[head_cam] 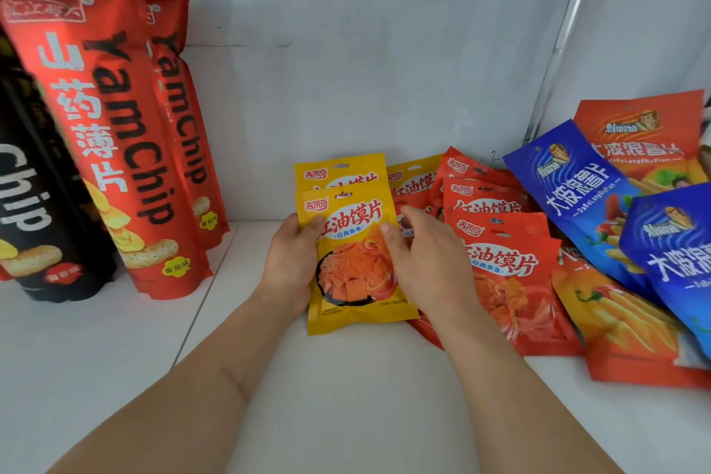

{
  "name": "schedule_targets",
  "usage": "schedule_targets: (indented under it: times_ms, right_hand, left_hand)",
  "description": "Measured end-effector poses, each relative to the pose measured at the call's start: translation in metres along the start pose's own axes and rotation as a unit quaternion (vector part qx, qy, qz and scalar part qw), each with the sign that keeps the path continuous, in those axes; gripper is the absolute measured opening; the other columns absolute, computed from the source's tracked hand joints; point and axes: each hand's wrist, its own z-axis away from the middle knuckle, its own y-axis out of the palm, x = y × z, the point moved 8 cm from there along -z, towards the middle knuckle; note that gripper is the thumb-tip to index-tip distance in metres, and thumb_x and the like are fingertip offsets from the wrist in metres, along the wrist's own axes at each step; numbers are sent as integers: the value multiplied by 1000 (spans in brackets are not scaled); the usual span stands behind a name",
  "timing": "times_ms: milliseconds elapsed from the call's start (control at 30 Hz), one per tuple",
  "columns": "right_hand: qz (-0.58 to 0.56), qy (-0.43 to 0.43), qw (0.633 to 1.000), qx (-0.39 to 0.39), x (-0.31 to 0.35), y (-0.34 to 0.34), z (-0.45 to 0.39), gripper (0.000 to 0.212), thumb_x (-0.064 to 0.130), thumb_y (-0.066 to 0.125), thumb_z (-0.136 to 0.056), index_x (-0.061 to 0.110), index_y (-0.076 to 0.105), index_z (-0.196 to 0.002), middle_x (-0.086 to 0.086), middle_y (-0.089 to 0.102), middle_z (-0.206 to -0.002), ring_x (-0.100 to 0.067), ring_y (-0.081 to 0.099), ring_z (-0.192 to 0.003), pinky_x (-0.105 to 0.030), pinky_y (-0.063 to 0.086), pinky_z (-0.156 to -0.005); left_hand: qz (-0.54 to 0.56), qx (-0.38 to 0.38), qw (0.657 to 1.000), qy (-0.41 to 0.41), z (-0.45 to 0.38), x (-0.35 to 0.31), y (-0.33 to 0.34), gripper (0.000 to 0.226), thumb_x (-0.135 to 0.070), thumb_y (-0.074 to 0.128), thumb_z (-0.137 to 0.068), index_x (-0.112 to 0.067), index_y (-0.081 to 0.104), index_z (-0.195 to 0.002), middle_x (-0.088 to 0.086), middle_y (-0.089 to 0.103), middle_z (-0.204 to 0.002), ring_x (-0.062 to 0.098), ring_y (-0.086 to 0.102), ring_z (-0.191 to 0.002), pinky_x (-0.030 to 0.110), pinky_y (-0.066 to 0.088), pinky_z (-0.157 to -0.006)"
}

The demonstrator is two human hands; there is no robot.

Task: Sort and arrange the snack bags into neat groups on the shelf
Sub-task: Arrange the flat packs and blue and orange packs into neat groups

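Observation:
A yellow snack bag [352, 262] lies on the white shelf [346, 396] at the centre. My left hand [290, 262] grips its left edge, thumb on the front. My right hand [427, 262] holds its right edge, with the thumb on the bag's front. A second yellow bag [340, 171] sits right behind it, and a third [413, 179] is further right. Several red bags of the same brand [508, 265] lie overlapping to the right of my right hand.
Tall red Yam Chip bags [115, 150] and a black one [34, 204] stand at the left. Blue [577, 196] and orange-red wavy-chip bags [646, 142] are piled at the far right. A white wall [365, 50] closes the back.

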Motion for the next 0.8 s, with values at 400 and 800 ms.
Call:
schedule_targets:
  times_ms: [400,800]
  right_hand:
    - [-371,113,916,100,3,21,13,21,35,60,-96,21,73,-88,6,73,-85,-10,69,-81,-22,55,-71]
    - [-353,169,916,84,32,38,4,22,26,59,-97,11,72,-87,-2,72,-88,-22,67,-85,-38,55,-77]
  left_hand:
    - [61,-1,998,30,24,-28,-7,16,-17,56,-102,-12,64,-115,9,78,-104,28,76,-93,46,62,-81]
    - [-544,-209,706,403,64,-111,-40,37,-36,55,-100,-8,61,-123,7,66,-115,30,64,-100,39,51,-75]
